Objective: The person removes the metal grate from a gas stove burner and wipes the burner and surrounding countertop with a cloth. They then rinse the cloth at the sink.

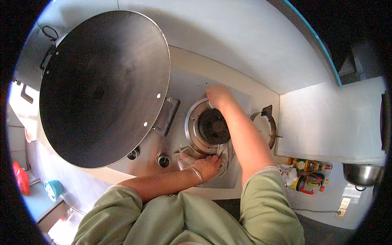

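A gas burner with a round metal drip ring (190, 128) lies before me on the stove's metal top (174, 82). My left hand (208, 167), with a bangle at its wrist, rests at the ring's near edge on a grey cloth (226, 156); whether its fingers grip the cloth is hard to tell. My right hand (219, 95) bends over the ring's far rim, its fingertips mostly hidden, with a bit of something pale beneath them. To the right of the burner stands a dark pan support ring (272, 128), partly behind my right forearm.
A large dark wok (107, 88) covers the left of the stove, its handle (167, 116) towards the burner. Two knobs, one of them (164, 160) nearer the burner, line the front. Oil bottles (309, 183) and a steel pot (361, 174) stand at the right, beyond a panel (330, 122).
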Demonstrator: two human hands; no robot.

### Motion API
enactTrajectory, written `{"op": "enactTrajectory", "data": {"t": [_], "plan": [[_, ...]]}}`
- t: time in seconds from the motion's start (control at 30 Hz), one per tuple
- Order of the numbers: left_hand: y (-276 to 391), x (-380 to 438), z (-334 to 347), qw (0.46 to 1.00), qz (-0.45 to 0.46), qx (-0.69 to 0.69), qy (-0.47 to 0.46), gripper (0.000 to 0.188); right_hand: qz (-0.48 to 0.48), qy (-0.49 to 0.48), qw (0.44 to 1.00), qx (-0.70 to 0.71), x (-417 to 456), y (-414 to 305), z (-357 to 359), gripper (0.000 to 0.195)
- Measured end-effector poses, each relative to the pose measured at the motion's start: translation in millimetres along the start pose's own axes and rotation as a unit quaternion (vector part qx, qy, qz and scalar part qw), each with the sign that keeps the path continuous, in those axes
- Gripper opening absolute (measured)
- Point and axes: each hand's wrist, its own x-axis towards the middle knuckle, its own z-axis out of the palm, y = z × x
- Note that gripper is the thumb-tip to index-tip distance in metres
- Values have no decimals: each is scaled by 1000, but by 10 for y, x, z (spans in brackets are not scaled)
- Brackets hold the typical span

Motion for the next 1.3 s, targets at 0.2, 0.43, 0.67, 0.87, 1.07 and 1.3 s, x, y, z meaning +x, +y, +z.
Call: {"op": "enactTrajectory", "data": {"t": [0.2, 0.43, 0.67, 0.87, 1.07, 1.3], "plan": [[-22, -1, 231, 996, 42, 15, 74, 55, -266, 7, 963, -46, -322, -474, -123, 17], [10, 88, 208, 999, 28, 1, -33, 40, -201, 26, 974, 100, -168, -46, 35, 4], [-75, -129, -68, 989, -17, 38, -145, 25, -113, 101, 972, 181, -302, 558, 161, 12], [-215, -447, 4, 991, -7, 38, -125, 30, -64, 67, 974, 206, -473, 812, 267, 14], [-148, -680, 123, 983, 39, 51, -171, 29, -15, -38, 999, 11, -726, 777, 225, 17], [-154, -1016, -58, 981, 28, 58, -183, 29, 76, 32, 994, -66, -1217, 527, 212, 13]]}}
